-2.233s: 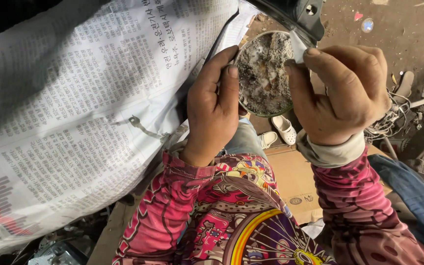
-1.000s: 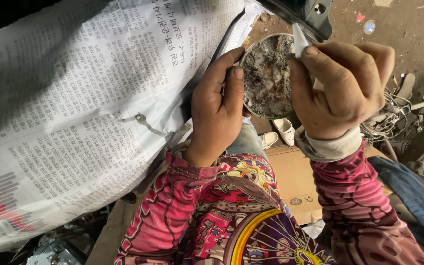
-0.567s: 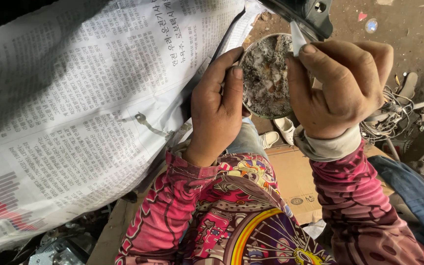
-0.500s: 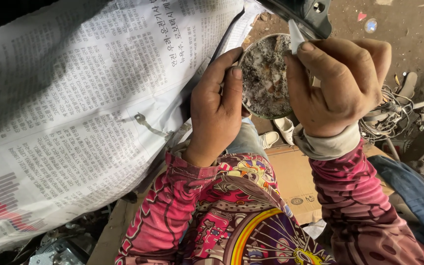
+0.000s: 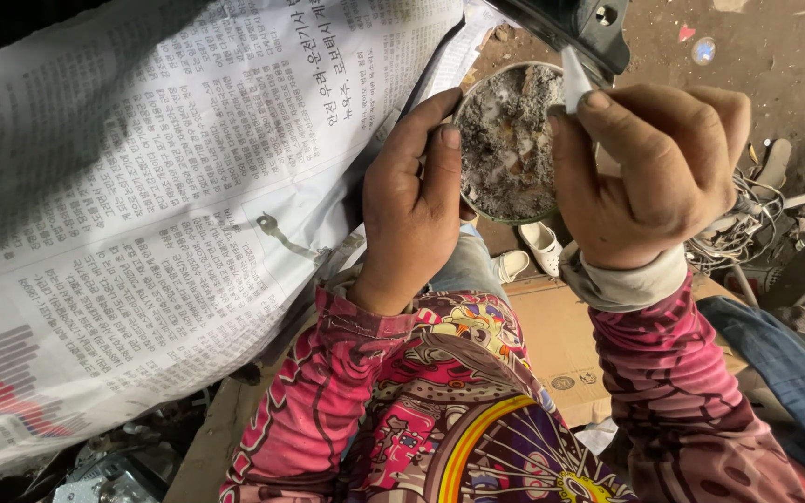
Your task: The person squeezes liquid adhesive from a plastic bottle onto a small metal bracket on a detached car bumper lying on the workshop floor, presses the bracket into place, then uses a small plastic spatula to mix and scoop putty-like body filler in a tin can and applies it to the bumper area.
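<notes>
Round dish (image 5: 507, 140) of grey, crumbly debris sits far centre, clamped at its left rim by the left hand (image 5: 412, 200). Right hand (image 5: 649, 172), just right of it, pinches a small white strip (image 5: 574, 79) over its rim. Newspaper (image 5: 160, 186) spreads left.

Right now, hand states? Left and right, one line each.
Left hand: closed around the rim of the round dish of grey debris, holding it.
Right hand: closed, pinching a small white strip over the dish.

Pink patterned sleeves (image 5: 347, 391), grey debris in the dish (image 5: 507, 140), black-and-white newspaper (image 5: 160, 186).
</notes>
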